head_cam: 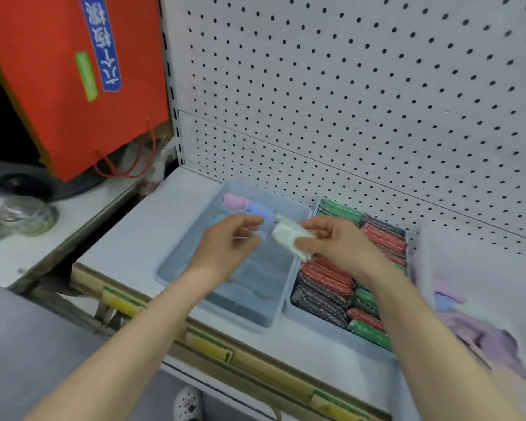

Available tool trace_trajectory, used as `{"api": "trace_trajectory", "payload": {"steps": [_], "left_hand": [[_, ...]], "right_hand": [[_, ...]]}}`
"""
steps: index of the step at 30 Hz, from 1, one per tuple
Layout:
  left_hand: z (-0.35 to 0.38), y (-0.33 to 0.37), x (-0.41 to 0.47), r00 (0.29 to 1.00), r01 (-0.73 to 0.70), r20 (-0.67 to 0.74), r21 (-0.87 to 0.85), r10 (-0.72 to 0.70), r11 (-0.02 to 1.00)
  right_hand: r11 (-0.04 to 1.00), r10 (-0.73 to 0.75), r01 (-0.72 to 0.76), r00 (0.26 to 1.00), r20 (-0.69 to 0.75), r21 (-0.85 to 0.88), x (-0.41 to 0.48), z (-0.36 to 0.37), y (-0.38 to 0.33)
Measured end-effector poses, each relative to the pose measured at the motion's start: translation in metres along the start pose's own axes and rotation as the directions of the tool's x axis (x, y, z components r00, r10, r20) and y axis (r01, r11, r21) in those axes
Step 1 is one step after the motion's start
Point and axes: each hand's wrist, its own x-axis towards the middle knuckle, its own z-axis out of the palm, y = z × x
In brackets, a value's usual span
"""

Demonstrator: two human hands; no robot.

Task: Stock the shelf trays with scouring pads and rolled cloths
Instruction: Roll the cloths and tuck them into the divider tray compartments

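Rolled white cloth (289,238), pinched by the right hand (340,247) above the clear plastic tray (172,265), probably wanted tucking snugly beside the blue cloth roll (260,211) — whether the left hand (228,243) held anything, blur hid.

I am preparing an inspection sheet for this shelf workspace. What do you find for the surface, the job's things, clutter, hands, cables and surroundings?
Surface: white shelf, price labels on its front edge.
Job's things: clear tray with a pink cloth and a blue cloth at its far end; pad tray full of red, green and black pads; white cloth held over the clear tray.
Clutter: blurred purple cloths at the right.
Hands: right hand pinches the white cloth; left hand curled beside it, grip unclear.
Cables: nothing seen.
Surroundings: pegboard behind; red bag to the left.
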Motion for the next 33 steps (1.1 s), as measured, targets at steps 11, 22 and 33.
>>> {"api": "trace_trajectory", "payload": {"steps": [11,22,33], "left_hand": [[-0.07,-0.08,0.055,0.999,0.049,-0.014,0.433,-0.047,0.9],[-0.072,-0.088,0.058,0.999,0.016,0.038,0.485,-0.039,0.875],[-0.074,-0.085,0.059,0.993,0.019,0.08,0.584,-0.081,0.812]], "right_hand": [[0.974,-0.205,0.166,0.939,-0.277,-0.156,0.111,0.121,-0.012],[0.666,-0.27,0.121,0.959,-0.086,-0.736,0.15,0.145,-0.008],[0.741,-0.241,0.164,0.97,-0.03,-0.652,0.123,0.117,-0.013]]}}
